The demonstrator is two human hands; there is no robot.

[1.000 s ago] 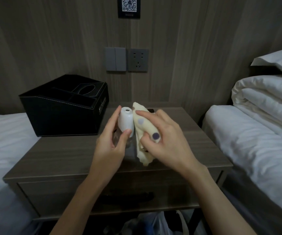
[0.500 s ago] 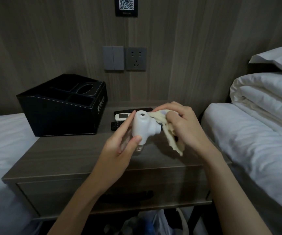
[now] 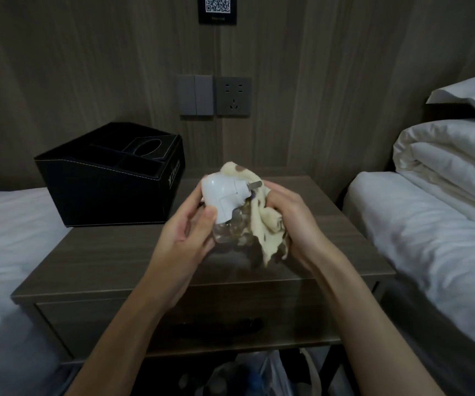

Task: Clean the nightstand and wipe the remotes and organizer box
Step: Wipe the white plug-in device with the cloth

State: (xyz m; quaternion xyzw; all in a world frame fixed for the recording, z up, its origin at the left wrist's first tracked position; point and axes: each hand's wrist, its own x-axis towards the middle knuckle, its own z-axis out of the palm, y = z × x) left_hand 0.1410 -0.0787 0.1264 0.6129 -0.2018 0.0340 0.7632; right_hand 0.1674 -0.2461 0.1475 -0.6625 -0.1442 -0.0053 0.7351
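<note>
Over nightstand (image 3: 102,261): L grip (image 3: 184,238) round plug-in device (image 3: 219,192); R grip (image 3: 293,218) round cloth (image 3: 262,224), fingertips hidden.

The black box (image 3: 107,192) fills the back left of the counter (image 3: 110,261). The counter's front and right side are bare wood. The left hand (image 3: 186,238) with a white plug-in (image 3: 220,192) and the right hand (image 3: 290,221) with a cloth (image 3: 264,227) block the middle. The left bed (image 3: 4,232) and the right bed (image 3: 430,247) stand close by.
</note>
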